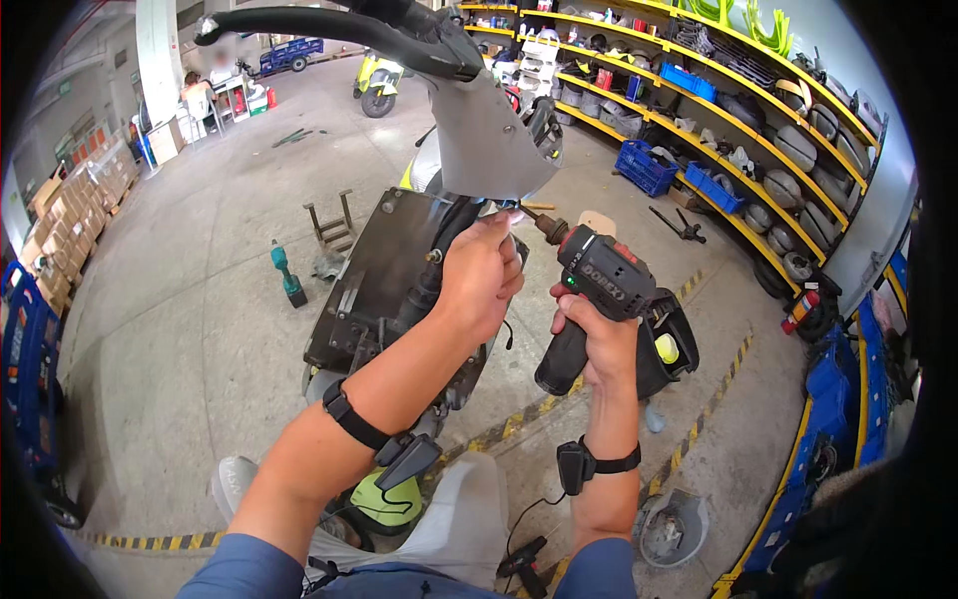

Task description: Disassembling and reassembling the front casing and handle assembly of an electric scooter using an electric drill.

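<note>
My left hand (477,268) is closed at the lower edge of the grey scooter front panel (479,140), fingers pinched around something small and pale that I cannot make out. My right hand (599,339) grips a black power drill (609,275) with red accents and a lit green light. Its bit (534,213) points leftward toward my left fingertips; whether it touches anything there is unclear. Below and behind my hands are the scooter's dark footboard (367,255) and black steering column. The black handlebar (329,30) arches above. A black pouch (669,339) is behind my right hand.
Yellow shelves (758,140) of parts and blue crates (644,170) line the right. A teal drill (285,275) and metal frame (337,225) stand on the floor (200,349). Stacked boxes (75,225) are left; a seated person (198,100) is at the back. Another drill (524,569) lies below.
</note>
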Demonstrator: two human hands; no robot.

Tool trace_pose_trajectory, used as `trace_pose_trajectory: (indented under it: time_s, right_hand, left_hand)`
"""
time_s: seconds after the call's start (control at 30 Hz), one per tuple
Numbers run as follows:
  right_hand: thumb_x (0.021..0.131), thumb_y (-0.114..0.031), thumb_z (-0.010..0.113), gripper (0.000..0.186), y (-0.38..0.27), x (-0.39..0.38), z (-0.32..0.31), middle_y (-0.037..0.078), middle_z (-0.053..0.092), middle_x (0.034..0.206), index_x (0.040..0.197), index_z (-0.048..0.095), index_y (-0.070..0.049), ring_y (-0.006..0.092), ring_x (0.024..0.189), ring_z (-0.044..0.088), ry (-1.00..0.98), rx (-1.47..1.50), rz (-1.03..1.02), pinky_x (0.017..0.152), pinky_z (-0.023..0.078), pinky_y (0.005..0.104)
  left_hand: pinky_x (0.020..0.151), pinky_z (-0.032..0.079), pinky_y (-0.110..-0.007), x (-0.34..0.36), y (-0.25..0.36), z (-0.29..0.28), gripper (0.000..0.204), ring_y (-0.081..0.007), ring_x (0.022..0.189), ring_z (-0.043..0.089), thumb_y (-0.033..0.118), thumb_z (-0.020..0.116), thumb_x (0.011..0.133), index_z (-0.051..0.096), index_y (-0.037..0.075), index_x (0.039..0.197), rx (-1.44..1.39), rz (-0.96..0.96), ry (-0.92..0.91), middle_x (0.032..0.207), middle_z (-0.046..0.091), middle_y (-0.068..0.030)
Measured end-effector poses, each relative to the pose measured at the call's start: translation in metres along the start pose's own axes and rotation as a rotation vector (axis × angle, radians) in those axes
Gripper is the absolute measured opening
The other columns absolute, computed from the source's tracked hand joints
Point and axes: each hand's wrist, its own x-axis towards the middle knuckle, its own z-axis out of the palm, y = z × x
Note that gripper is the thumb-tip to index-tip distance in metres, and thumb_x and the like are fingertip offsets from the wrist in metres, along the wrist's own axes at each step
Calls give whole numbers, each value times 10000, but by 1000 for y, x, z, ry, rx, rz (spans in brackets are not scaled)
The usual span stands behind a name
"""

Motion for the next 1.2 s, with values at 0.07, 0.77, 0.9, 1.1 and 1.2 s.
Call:
trace_pose_trajectory:
  time_s: [0.07,0.77,0.9,1.1,1.2]
  right_hand:
    - [801,48,700,390,2,0,-2,138,700,948,1181,620,11,174,649,636,-22,33,20,582,524,314]
    - [860,-48,720,456,10,-108,-15,97,676,1042,1288,568,-9,163,770,634,-8,-188,-63,720,542,328]
    - [885,-43,689,341,26,-110,-23,73,674,989,1216,610,-9,136,790,622,-71,-435,-183,739,534,329]
    - [799,-51,780,166,56,-115,-20,29,690,834,938,689,-46,152,753,663,60,-773,-242,724,523,333]
    - [763,-40,788,178,65,-124,-28,47,704,818,910,690,-21,151,724,672,110,-745,-198,711,532,312]
  left_hand:
    - [445,207,-247,4,2,2,148,-54,494,246,228,490,1061,536,100,1004,-37,1,-24,626,276,73]
    - [447,231,-246,-72,42,-32,190,-74,471,292,224,504,893,589,54,897,-105,-91,-93,645,416,19]
    - [459,253,-233,-90,72,-53,261,-76,482,300,283,472,984,600,61,929,38,-174,11,650,444,9]
    - [464,262,-214,-115,86,-83,175,-57,516,318,216,491,1053,569,70,1111,183,-120,26,682,424,27]
    - [465,258,-208,-123,89,-110,167,-47,529,320,189,505,1040,561,76,1149,197,-150,-7,695,414,37]
